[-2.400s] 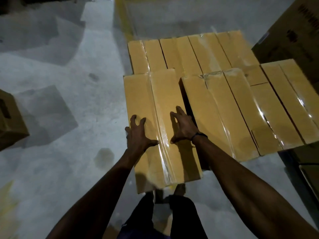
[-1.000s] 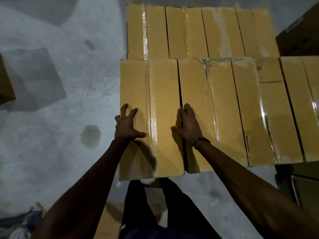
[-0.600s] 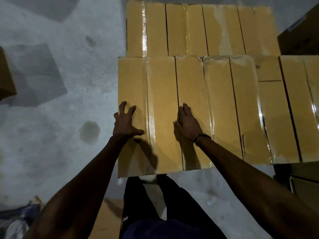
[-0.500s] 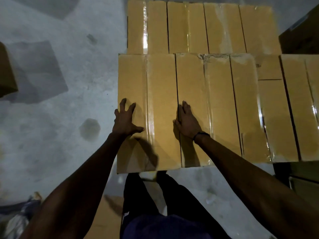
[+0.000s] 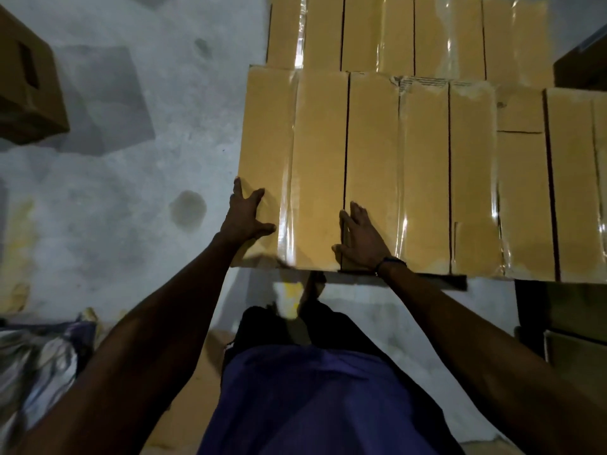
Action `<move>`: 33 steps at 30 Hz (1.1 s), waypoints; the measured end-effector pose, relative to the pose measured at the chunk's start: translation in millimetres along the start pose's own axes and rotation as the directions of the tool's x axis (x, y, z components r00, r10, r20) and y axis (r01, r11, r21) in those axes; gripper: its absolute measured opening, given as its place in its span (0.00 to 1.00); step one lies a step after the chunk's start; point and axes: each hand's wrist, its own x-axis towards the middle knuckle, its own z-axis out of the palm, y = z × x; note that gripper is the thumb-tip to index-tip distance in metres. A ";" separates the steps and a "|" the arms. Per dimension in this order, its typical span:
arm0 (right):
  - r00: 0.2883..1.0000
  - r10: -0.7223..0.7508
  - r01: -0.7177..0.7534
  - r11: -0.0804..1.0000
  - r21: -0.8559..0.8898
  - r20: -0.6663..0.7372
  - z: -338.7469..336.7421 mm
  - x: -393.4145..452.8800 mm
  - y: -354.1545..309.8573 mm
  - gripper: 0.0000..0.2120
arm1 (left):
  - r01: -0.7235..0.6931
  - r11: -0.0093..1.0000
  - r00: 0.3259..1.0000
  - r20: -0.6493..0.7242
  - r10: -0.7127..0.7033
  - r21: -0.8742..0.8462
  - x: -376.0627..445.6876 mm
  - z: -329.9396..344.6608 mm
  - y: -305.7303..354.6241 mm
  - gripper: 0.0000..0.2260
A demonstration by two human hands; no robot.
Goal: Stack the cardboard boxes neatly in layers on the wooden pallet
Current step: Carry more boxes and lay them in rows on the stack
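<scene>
A long tan cardboard box (image 5: 315, 152), taped along its top, lies at the left end of the near row of boxes. My left hand (image 5: 244, 215) presses flat on its left part with fingers spread. My right hand (image 5: 361, 241) lies flat over the seam between this box and its neighbour (image 5: 423, 178). More boxes (image 5: 525, 192) carry the near row on to the right, and a farther row (image 5: 410, 31) lies beyond it. A dark strip of the pallet (image 5: 427, 284) shows under the near edge.
A brown carton (image 5: 26, 80) with a hand slot stands on the grey concrete floor (image 5: 131, 178) at the far left. A dark box (image 5: 581, 64) rises at the right edge. Crumpled plastic (image 5: 36, 362) lies at the lower left. My legs stand close to the stack's near edge.
The left box slid away from me and rightward until it closed the gap and lined up with the row. My hands stayed flat on top, and the camera moved closer.
</scene>
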 end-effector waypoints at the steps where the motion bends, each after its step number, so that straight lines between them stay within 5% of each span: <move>1: 1.000 -0.002 0.002 1.000 -0.015 0.007 3.2 -5.8 0.1 0.53 | 0.009 1.000 1.000 0.000 -0.009 -0.011 -3.8 1.9 -1.9 0.50; 5: 0.999 -0.024 0.027 0.995 -0.094 0.034 11.1 -19.3 -2.9 0.65 | 0.024 0.998 1.000 -0.003 -0.024 -0.056 -11.9 6.5 -7.8 0.50; 14: 0.999 0.008 -0.004 0.995 -0.098 0.040 16.7 -16.0 -1.5 0.67 | -0.027 0.998 1.000 -0.010 0.026 -0.051 -12.0 2.2 -1.5 0.45; 22: 0.986 -0.042 0.044 0.999 0.009 -0.162 6.8 -8.9 -4.7 0.56 | -0.030 0.999 0.998 -0.059 0.028 -0.033 -0.4 -19.0 4.3 0.42; 33: 0.975 0.013 0.000 0.998 0.056 -0.224 -79.1 112.8 -10.8 0.43 | 0.036 0.991 0.994 -0.101 -0.049 -0.129 124.8 -69.1 32.4 0.49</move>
